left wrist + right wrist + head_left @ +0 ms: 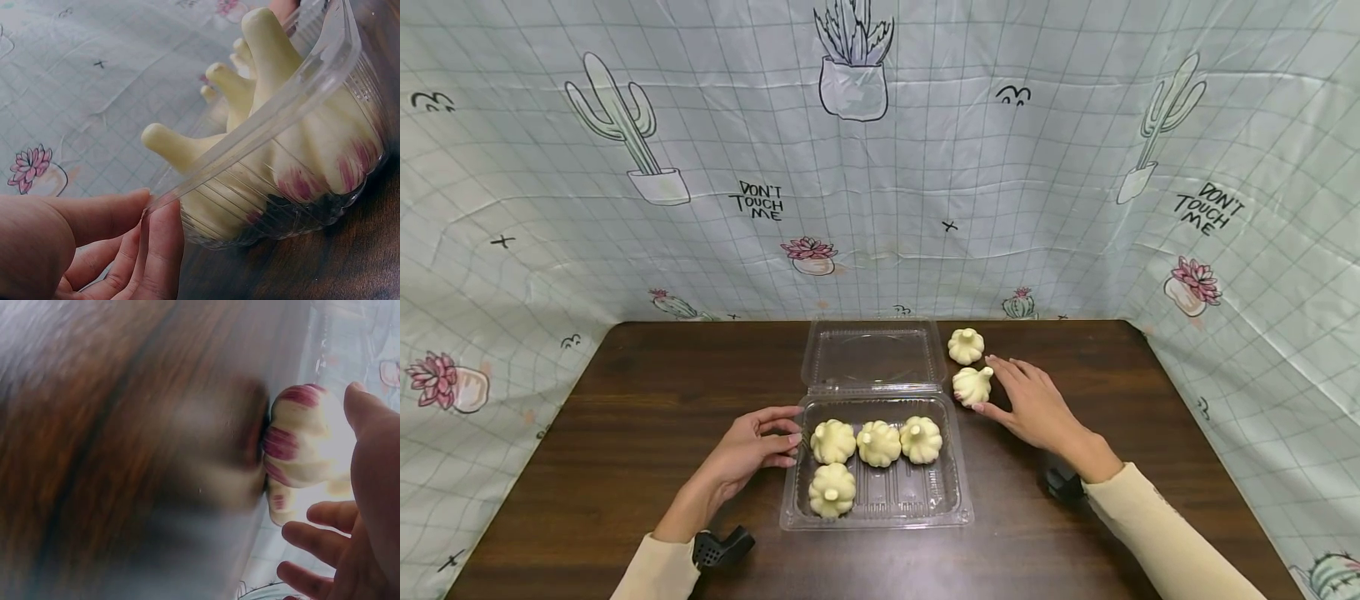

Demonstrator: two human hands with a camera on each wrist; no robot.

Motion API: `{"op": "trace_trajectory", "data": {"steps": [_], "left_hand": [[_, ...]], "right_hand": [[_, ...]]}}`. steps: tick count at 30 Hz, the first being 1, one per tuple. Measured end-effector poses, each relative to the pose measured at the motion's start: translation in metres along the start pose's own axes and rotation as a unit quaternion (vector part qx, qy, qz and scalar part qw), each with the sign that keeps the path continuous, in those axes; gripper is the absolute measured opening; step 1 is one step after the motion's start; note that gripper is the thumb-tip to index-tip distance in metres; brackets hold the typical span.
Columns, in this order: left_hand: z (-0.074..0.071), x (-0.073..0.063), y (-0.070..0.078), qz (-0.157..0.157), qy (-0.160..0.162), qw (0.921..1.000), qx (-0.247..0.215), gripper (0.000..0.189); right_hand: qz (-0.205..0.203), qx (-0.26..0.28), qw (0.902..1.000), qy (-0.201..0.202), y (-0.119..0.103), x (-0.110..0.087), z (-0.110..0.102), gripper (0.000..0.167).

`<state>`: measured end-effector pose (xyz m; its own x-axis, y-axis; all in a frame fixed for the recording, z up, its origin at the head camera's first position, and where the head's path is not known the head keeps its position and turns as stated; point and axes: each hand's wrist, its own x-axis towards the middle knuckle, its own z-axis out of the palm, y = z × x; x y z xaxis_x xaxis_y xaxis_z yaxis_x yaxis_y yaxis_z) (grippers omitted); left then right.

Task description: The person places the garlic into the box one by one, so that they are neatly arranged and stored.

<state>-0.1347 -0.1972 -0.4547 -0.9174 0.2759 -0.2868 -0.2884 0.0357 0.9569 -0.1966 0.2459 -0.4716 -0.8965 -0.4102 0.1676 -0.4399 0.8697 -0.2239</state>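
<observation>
A clear plastic clamshell container (910, 523) lies on the table with its lid folded back. Garlic bulbs fill part of it: three in a row at the back, such as the middle bulb (878, 443), and one front-left bulb (832, 490). Thumb and finger of my left hand (752, 446) pinch the container's left rim, as the left wrist view shows. To the right of the lid, my right hand (1030, 402) reaches around a loose garlic bulb (972, 387), thumb and fingers spread on either side. Purple streaks mark that bulb's base (300, 440) in the right wrist view.
Another loose garlic bulb (966, 346) sits just behind the one by my right hand. The open lid (876, 354) extends toward the back edge of the dark wooden table (647, 417). A printed cloth (880, 183) hangs behind and along both sides.
</observation>
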Motion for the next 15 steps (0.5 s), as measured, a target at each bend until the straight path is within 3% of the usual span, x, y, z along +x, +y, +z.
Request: {"op": "trace_trajectory", "data": {"steps": [15], "left_hand": [[0.0011,-0.0005,-0.0002,-0.006,0.008,0.9999,-0.003,0.055]], "right_hand": [[-0.013,0.043,0.9989,0.016,-0.005,0.0031,0.0016,0.07]]}}
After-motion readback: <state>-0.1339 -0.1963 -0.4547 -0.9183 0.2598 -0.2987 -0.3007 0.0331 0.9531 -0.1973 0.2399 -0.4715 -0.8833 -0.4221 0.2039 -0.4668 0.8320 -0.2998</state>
